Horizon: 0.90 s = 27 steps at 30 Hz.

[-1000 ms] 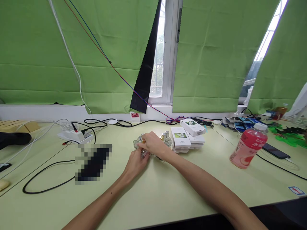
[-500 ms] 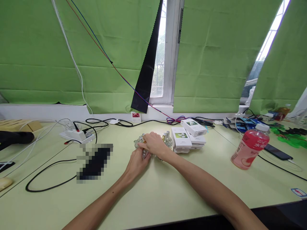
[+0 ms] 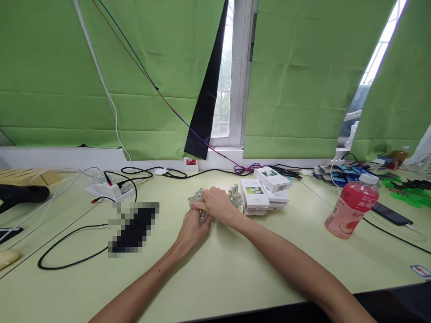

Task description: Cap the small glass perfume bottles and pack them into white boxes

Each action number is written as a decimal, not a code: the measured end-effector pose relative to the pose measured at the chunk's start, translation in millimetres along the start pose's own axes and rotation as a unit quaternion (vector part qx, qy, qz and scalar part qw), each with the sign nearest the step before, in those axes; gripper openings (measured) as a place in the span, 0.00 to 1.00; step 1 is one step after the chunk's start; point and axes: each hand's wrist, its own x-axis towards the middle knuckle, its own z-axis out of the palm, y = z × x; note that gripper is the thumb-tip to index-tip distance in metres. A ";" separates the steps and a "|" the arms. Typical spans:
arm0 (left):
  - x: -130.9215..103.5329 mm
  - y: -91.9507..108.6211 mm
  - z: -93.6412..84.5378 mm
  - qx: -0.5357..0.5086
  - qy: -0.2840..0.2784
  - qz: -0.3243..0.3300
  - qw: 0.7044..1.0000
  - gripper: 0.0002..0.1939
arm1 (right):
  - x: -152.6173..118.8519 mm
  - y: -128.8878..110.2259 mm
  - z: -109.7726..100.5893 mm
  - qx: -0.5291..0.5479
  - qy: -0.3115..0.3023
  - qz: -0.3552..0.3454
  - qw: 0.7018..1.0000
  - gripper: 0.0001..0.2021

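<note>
Several small clear glass bottles point(image 3: 236, 197) with silvery tops stand in a cluster at the middle of the table. My right hand point(image 3: 215, 202) reaches over them, its fingers curled round bottles that it mostly hides. My left hand point(image 3: 194, 224) is just below and left, its fingers wrapped about a glass bottle point(image 3: 203, 216) that shows between the hands. The two hands touch and overlap. Beside the cluster, on the right, white boxes point(image 3: 255, 190) with a green and white picture are stacked, one box point(image 3: 272, 178) lying askew on top.
A pink drink bottle point(image 3: 352, 206) stands at the right, with a phone point(image 3: 391, 214) behind it. On the left are a pixelated dark object point(image 3: 134, 229), a looped black cable and a white power strip point(image 3: 109, 190). Cables run along the wall.
My right fingers have shifted very slightly over the bottles, and the left hand's fingertips are a little more covered. The boxes have not moved.
</note>
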 end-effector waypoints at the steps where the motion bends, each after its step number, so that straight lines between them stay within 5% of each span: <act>1: 0.0 0.4 -0.3 -0.002 -0.003 0.001 1.000 0.07 | -0.5 -0.8 -1.2 0.000 -0.003 0.001 1.000 0.24; 12: -2.6 5.3 -4.9 0.038 -0.020 -0.042 0.998 0.05 | -5.7 0.9 -19.2 -0.001 -0.024 -0.017 1.000 0.35; 27: -5.7 11.6 -9.9 0.019 -0.010 -0.028 0.999 0.11 | -4.4 35.5 -55.0 0.070 -0.013 -0.028 0.997 0.09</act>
